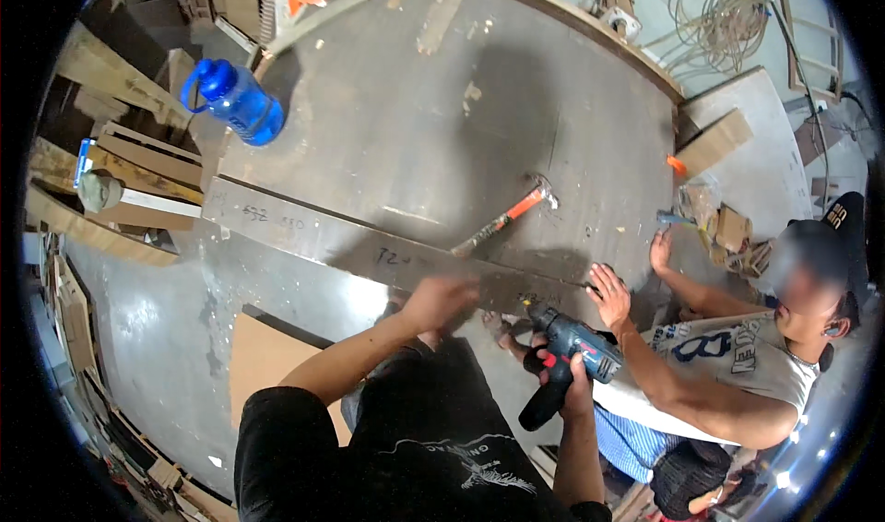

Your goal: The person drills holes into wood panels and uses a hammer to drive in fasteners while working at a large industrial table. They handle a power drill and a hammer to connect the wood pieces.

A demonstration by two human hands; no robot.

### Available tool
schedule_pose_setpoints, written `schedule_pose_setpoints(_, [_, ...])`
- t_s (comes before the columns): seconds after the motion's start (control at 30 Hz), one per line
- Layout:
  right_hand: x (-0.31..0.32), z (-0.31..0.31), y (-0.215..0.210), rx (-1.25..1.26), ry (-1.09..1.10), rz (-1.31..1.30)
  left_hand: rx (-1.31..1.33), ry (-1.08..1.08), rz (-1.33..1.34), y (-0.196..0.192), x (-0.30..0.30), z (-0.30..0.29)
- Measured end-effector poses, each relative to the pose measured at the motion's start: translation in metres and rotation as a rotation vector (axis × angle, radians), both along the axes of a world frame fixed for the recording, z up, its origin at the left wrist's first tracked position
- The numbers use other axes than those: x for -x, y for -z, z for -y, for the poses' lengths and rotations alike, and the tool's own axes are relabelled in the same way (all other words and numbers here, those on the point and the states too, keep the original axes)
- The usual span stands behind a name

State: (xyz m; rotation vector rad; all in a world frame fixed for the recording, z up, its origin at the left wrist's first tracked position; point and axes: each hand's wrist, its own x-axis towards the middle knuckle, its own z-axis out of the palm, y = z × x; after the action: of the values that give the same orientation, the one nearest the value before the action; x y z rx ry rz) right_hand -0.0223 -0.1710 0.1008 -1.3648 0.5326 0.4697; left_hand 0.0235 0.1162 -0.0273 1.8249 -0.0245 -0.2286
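Observation:
My right hand [576,391] grips a black and blue cordless drill [590,349], whose nose points up and left toward the front edge of the large grey-brown wooden workbench [369,135]. Over that same edge, left of the drill, hovers my left hand [444,302], smeared by motion so that its fingers cannot be made out. On the bench top just beyond lies a hammer [505,218] with an orange and black handle, its metal head away from me to the right. Handwritten marks run along the bench's front strip.
A co-worker [710,356] in a white sleeveless top is at the right, one hand on the bench edge. A blue water bottle [241,107] stands at the far left. Wood offcuts [147,167] are stacked left; a tan board [277,356] lies below. Coiled cable [719,24] is far right.

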Motion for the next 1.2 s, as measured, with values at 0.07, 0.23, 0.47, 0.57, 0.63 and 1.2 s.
schedule_pose_setpoints(0.07, [-0.014,-0.005,0.002,0.096,0.058,0.03,0.12,-0.288,-0.056,-0.009,-0.016,-0.017])
schedule_pose_setpoints(0.23, [-0.072,-0.005,0.062,0.637,-0.221,0.516,-0.483,-0.286,0.075,0.015,-0.056,-0.065])
schedule_pose_setpoints(0.47, [-0.122,-0.029,0.107,0.638,-0.389,0.62,-0.382,-0.521,0.304,0.011,-0.011,-0.095])
schedule_pose_setpoints(0.57, [-0.127,-0.036,0.121,0.969,-0.498,0.603,-0.619,-0.663,0.345,0.009,0.068,-0.099])
schedule_pose_setpoints(0.63, [-0.126,-0.042,0.098,0.915,-0.578,0.604,-0.547,-0.729,0.126,0.059,0.134,-0.088])
schedule_pose_setpoints(1.2, [-0.129,-0.068,0.1,1.072,-0.613,0.569,0.07,-1.263,-0.899,0.191,0.412,0.009])
